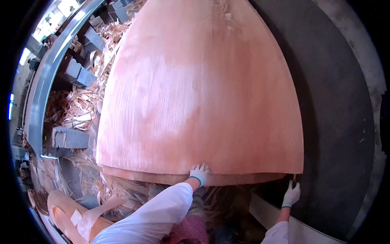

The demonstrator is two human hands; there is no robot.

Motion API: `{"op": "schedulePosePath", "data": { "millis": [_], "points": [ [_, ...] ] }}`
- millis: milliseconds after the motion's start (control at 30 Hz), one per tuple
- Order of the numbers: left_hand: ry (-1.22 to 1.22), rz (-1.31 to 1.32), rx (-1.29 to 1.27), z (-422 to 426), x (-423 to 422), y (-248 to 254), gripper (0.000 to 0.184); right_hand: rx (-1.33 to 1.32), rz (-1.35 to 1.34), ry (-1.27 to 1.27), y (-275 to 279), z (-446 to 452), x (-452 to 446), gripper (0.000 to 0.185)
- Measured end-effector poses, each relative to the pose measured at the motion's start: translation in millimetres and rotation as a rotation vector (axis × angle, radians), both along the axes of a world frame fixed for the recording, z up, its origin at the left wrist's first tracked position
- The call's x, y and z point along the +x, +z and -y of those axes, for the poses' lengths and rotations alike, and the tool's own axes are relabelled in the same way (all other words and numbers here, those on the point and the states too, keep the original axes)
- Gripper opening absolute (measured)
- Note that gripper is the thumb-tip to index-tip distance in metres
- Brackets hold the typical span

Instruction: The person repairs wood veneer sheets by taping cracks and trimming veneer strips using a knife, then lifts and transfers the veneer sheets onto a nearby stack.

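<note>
A wide stack of thin reddish wood veneer sheets [195,101] lies in front of me, its near edge just before my body. The lower sheet [142,177] sticks out a little beneath the top one. My left hand [200,173], in a white glove, rests with fingers spread on the near edge of the top sheet. At the near right corner, my right hand [291,194], gloved too, is closed with its fingers pointing up. A narrow bit of something shows above its fingertips, too small to name.
A dark belt-like surface [337,101] curves along the right. On the left are grey blocks [71,137], heaps of veneer scraps [79,107] and a long metal rail [48,77]. Rolled veneer pieces [69,203] lie at the lower left. A pale ledge [264,211] runs below my right hand.
</note>
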State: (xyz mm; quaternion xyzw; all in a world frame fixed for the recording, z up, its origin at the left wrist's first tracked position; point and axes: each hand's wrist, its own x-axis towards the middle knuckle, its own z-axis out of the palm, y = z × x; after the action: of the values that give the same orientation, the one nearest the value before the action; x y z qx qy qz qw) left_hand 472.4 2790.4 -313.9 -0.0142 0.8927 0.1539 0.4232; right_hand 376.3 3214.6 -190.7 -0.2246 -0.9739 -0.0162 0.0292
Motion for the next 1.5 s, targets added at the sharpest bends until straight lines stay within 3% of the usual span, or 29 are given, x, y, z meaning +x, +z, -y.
{"op": "schedulePosePath", "data": {
  "millis": [67, 200, 267, 300, 333, 367, 533, 633, 700, 733, 767, 800, 867, 933, 1000, 1067, 1100, 1133, 1167, 1200, 1267, 1333, 1500],
  "points": [
    [-0.005, -0.076, 0.046, 7.6, 5.1, 2.6, 0.047, -0.13, -0.025, 0.037, 12.7, 21.6, -27.5, 0.042],
    [0.193, -0.49, 0.134, 30.1, 46.9, 26.2, 0.026, -0.184, -0.069, 0.069, 55.2, 64.5, -46.8, 0.041],
    [0.331, -0.475, 0.241, 51.9, 77.8, 64.0, 0.026, -0.131, -0.09, 0.06, 75.5, 76.8, -46.3, 0.046],
    [0.353, -0.344, 0.199, 65.6, 100.8, 67.3, 0.027, -0.103, -0.121, 0.082, 86.1, 77.0, -43.5, 0.049],
    [0.395, -0.553, 0.252, 81.6, 138.2, 54.9, 0.027, -0.111, -0.113, 0.081, 102.3, 77.4, -38.5, 0.049],
    [0.448, -0.338, 0.185, 100.9, 167.0, 66.7, 0.03, -0.118, -0.103, 0.081, 116.3, 78.2, -33.0, 0.048],
    [0.712, 0.158, -0.048, 167.6, 309.4, 124.5, 0.043, -0.239, -0.116, 0.191, 191.3, 99.7, 32.7, 0.036],
    [0.907, 0.161, 0.027, 183.0, 359.4, 122.8, 0.043, -0.316, -0.088, 0.208, 210.5, 121.8, 73.0, 0.036],
    [0.761, -0.108, 0.186, 191.3, 365.2, 100.5, 0.044, -0.477, 0.027, 0.173, 188.8, 113.2, 86.7, 0.043],
    [0.678, -0.237, 0.268, 195.4, 372.9, 96.3, 0.044, -0.496, 0.037, 0.235, 209.2, 134.4, 99.7, 0.048],
    [0.778, -0.233, 0.295, 192.3, 365.8, 107.4, 0.044, -0.574, 0.026, 0.217, 182.2, 133.1, 108.1, 0.047],
    [0.88, -0.228, 0.323, 182.4, 327.0, 157.8, 0.044, -0.651, 0.014, 0.202, 155.9, 132.4, 115.1, 0.047],
    [0.912, -0.275, 0.519, 180.8, 297.9, 168.9, 0.044, -0.796, 0.13, 0.2, 196.7, 198.4, 144.0, 0.038],
    [0.81, -0.362, 0.626, 183.0, 269.9, 223.8, 0.048, -1.288, 0.142, 0.147, 194.9, 259.3, 177.8, 0.025],
    [0.906, -0.209, 0.91, 195.3, 259.6, 267.3, 0.054, -1.448, 0.224, 0.259, 198.0, 329.9, 220.4, 0.021],
    [1.139, -0.048, 1.338, 217.3, 268.1, 280.0, 0.058, -1.504, 0.333, 0.33, 203.0, 411.4, 267.8, 0.028],
    [1.209, -0.019, 1.481, 229.2, 275.7, 309.4, 0.055, -1.391, 0.268, 0.53, 175.3, 446.4, 293.2, 0.03],
    [1.289, 0.007, 1.62, 241.0, 288.2, 337.7, 0.053, -1.186, 0.28, 0.852, 213.1, 483.4, 313.0, 0.037],
    [1.258, -0.041, 1.619, 257.2, 305.6, 339.2, 0.048, -1.275, 0.386, 0.92, 196.4, 515.4, 339.9, 0.04],
    [1.228, -0.091, 1.615, 279.3, 324.6, 335.9, 0.044, -1.135, 0.653, 1.046, 229.4, 539.0, 358.8, 0.038],
    [1.328, -0.021, 1.381, 331.7, 375.6, 315.2, 0.034, -0.981, 0.783, 1.456, 259.8, 571.0, 401.4, 0.028],
    [1.279, -0.155, 0.961, 364.7, 424.8, 328.0, 0.024, -1.121, 0.742, 1.583, 238.8, 598.9, 436.9, 0.024],
    [1.4, -0.098, 0.674, 414.3, 556.1, 292.7, 0.017, -1.074, 0.794, 1.247, 180.6, 675.4, 469.9, 0.029]
  ]
}}
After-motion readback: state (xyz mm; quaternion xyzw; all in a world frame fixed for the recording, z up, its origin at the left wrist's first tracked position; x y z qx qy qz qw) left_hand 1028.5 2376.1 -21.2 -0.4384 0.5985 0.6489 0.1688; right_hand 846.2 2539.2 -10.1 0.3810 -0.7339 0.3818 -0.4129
